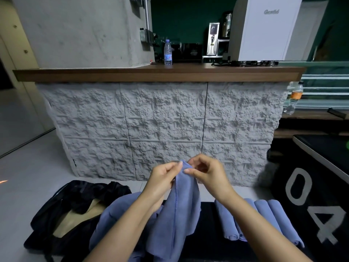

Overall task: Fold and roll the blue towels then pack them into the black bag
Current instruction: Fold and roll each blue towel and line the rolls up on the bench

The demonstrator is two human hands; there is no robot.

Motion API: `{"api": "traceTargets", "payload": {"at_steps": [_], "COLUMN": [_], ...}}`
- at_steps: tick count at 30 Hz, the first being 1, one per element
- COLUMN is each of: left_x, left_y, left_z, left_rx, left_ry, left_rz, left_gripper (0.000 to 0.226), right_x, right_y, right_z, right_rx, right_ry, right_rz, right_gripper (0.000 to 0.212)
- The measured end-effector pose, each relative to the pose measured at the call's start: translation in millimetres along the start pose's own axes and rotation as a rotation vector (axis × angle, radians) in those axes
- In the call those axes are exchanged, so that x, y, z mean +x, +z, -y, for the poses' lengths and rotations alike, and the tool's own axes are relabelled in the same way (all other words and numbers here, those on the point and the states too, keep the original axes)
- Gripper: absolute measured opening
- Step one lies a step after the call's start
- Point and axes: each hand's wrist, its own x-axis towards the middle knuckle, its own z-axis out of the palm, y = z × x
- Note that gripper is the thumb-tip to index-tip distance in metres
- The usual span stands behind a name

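A blue towel (179,208) hangs in the air in front of me, held by its top edge. My left hand (162,178) pinches that edge from the left, and my right hand (205,173) pinches it from the right, the two hands close together. More loose blue towel cloth (113,216) lies heaped under my left forearm. Three rolled blue towels (262,218) lie side by side on the dark surface (207,241) at the right. The black bag (75,210) lies open at the lower left, its pale lining showing.
A rough grey stone-faced counter (160,125) with a wooden top stands straight ahead. A water bottle (167,52) and machines sit on it. A black panel marked "04" (309,201) is at the right. Pale floor (28,167) stretches to the left.
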Motion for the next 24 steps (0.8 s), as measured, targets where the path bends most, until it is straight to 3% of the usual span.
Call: {"api": "traceTargets", "payload": {"at_steps": [6,10,15,18,20,24], "left_x": [-1.3,-0.9,-1.9,-1.9,-0.5,11.8], "left_y": [-5.7,-7.7,-8.2,-4.5,-2.2,-8.2], "left_z": [-2.1,-4.5,-2.0,-1.4,-0.6,-7.2], "left_rx": [-0.139,0.019,0.264,0.281,0.26,0.218], "left_ry": [-0.118,-0.027,0.086,0.143,0.154,0.139], "left_rz": [-0.023,-0.101,-0.009,0.001,0.0,-0.079], "left_gripper": [0.026,0.022,0.027,0.027,0.015,0.01], "right_x": [-3.4,-5.5,0.3,1.8,2.2,1.3], "right_y": [8.4,5.1,4.4,3.9,3.0,-1.7], "right_z": [0.9,7.3,11.5,6.2,4.7,1.4], "right_rx": [0.031,0.136,0.06,0.013,0.015,0.167], "right_ry": [-0.005,-0.006,0.038,0.05,0.044,0.063], "right_rz": [-0.061,0.034,0.043,0.001,0.024,0.115], "right_gripper": [0.016,0.015,0.015,0.019,0.016,0.013]}}
